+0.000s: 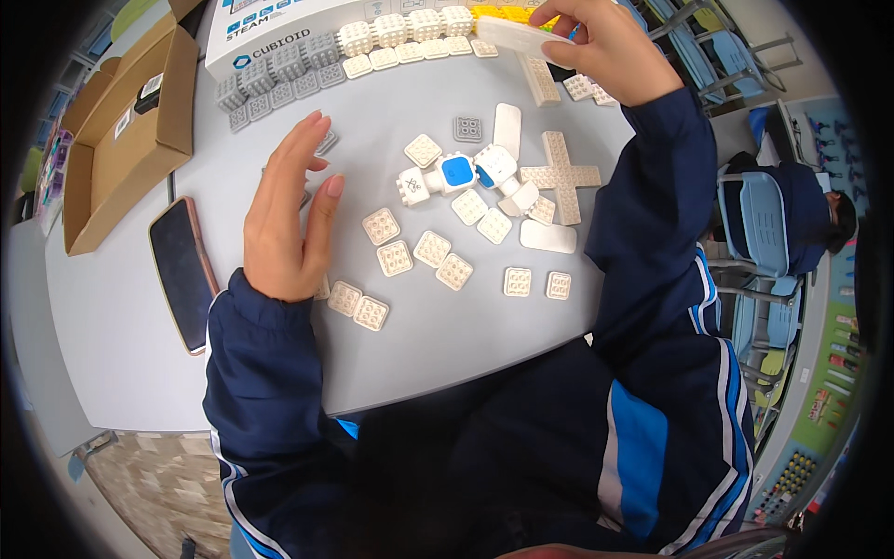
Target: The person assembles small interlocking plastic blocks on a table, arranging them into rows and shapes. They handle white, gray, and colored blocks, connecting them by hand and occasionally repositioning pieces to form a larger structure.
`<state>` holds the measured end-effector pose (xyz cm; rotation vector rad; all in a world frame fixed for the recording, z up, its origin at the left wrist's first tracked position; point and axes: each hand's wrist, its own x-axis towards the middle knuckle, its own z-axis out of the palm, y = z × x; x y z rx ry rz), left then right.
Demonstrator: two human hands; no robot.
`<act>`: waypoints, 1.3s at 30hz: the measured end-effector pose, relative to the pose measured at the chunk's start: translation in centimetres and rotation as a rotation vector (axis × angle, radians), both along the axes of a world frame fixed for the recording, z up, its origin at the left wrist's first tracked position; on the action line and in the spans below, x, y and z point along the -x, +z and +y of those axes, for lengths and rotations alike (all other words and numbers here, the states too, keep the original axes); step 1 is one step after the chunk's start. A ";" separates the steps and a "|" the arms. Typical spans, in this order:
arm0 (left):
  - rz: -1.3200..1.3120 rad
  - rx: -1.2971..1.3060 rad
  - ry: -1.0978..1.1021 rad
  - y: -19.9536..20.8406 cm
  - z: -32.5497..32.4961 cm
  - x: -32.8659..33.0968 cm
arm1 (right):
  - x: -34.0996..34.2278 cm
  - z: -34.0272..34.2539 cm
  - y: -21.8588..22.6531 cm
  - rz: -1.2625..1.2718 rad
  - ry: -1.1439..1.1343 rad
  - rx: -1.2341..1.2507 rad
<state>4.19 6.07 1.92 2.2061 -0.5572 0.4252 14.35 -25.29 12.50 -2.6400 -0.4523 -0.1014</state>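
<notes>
My right hand (619,51) pinches a long white flat plate (523,41) with rounded ends, above the far right of the table near some yellow studded pieces (507,14). My left hand (287,214) hovers over the left half with its fingers stretched out, partly hiding a few small grey and white pieces. Between the hands lie white joined modules with a blue panel (456,171), a white-and-blue module (495,164), a white studded cross (561,175) and a grey square plate (467,129). Several white square studded plates (432,248) are scattered nearer me.
Along the far edge stand rows of grey blocks (287,61) and white blocks (391,32) before a white printed box (279,28). A dark-screened phone (180,270) and an open cardboard box (140,130) lie left. Blue chairs (756,224) and a seated person (805,224) are beyond the right side.
</notes>
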 end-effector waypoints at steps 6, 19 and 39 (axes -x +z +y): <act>-0.093 -0.095 0.001 0.0 0.7 0.1 | -1.5 0.3 -2.2 -0.018 -0.146 0.065; -0.103 -0.172 -0.005 -0.1 0.9 0.1 | -1.9 0.2 -5.4 0.005 -0.054 0.407; -0.143 -0.190 -0.037 -0.6 0.7 -0.2 | -2.4 0.7 -6.3 0.108 -0.038 0.334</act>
